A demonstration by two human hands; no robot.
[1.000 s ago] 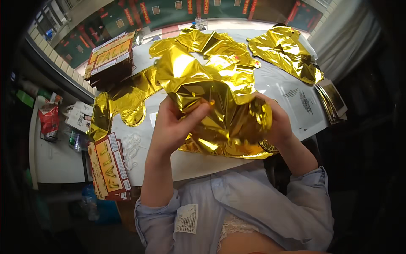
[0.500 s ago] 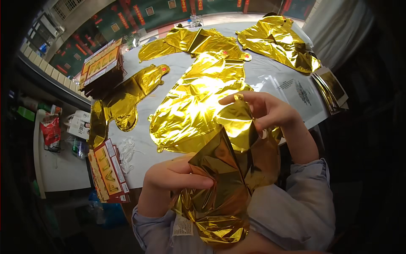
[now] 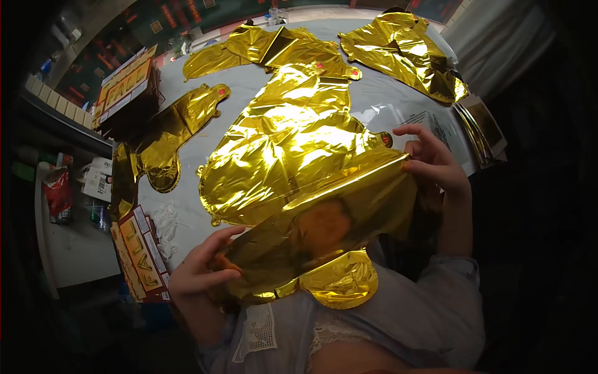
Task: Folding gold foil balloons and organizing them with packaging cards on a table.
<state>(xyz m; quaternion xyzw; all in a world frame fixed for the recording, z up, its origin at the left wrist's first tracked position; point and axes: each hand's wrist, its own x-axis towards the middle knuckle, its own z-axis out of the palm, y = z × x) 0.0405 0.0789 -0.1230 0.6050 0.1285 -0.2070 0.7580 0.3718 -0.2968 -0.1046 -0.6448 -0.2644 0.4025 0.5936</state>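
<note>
A large, flat gold foil balloon (image 3: 324,230) is stretched between my two hands over the near edge of the table. My left hand (image 3: 202,268) pinches its lower left edge. My right hand (image 3: 433,162) grips its upper right edge, fingers spread. The held part is folded toward me and hangs over my pale blue shirt. Behind it lies more crinkled gold foil (image 3: 280,149) flat on the table; whether it is the same balloon I cannot tell.
More deflated gold foil balloons lie on the white table (image 3: 374,100): one at the left (image 3: 171,134), one at the back (image 3: 274,50), one at the back right (image 3: 405,56). Printed cardboard packs sit at the left (image 3: 124,90) and near left edge (image 3: 140,255). A paper sheet (image 3: 439,128) lies right.
I have opened the folded foil out wider: my hands moved apart, the left one down and left, the right one up and right. The foil on the table now lies flatter.
</note>
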